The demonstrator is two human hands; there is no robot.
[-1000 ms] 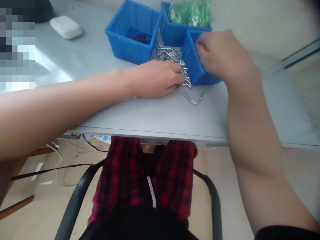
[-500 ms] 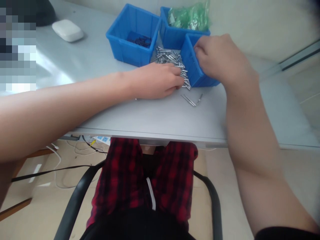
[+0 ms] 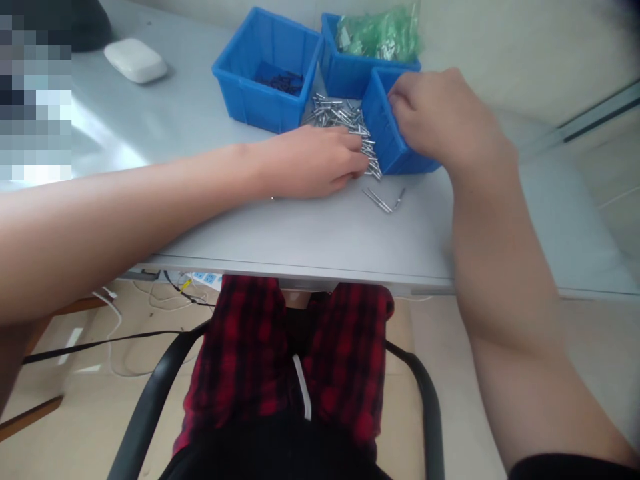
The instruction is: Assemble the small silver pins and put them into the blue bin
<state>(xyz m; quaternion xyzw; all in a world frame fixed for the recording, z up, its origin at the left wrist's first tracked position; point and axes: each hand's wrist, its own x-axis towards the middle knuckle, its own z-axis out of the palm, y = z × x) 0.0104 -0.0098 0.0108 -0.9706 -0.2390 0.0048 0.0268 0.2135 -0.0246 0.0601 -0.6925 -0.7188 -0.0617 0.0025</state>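
A pile of silvery metal pins (image 3: 336,113) lies on the grey table between blue bins. My left hand (image 3: 325,162) rests palm down at the near side of the pile, its fingers curled over some pins; what is under them is hidden. Over the rim of the right blue bin (image 3: 383,127) reaches my right hand (image 3: 430,113), thumb and fingers bent together, fingertips partly inside. Whatever it holds is out of sight. A few loose pins (image 3: 379,200) lie nearer the table's front edge.
The left blue bin (image 3: 265,107) has small dark pieces in it. Behind the pile, another blue bin (image 3: 347,75) carries green plastic bags (image 3: 380,37). A white rounded case (image 3: 135,61) and a dark object (image 3: 87,27) sit at the far left.
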